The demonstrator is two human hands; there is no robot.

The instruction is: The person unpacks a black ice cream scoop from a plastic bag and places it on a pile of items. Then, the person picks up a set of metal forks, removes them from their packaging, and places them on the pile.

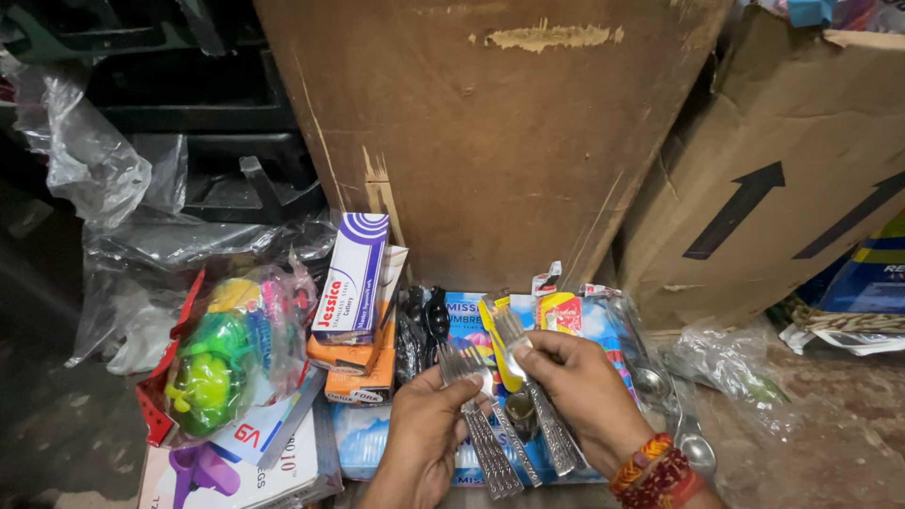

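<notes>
Left hand (424, 434): fingers clamped on patterned fork handles, forks (476, 415) fanned upright for view.
Right hand (584, 396): fingers pinched on a second fork (528, 377), tines up, above the blue flat box (471, 320).
Beside, left: white-purple cutlery carton (353, 278) leaning on orange cartons (363, 372); bagged green toy (212, 372).
Behind: brown board (490, 132), propped.

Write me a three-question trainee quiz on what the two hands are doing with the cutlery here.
1. True or false: the left hand holds a fork.
2. Which hand has red and orange bracelets at its wrist?
3. The white and purple box stands: A) left of the hands, B) right of them, C) between them.

Key: 1 true. 2 The right hand, which grips more forks. 3 A.
</notes>
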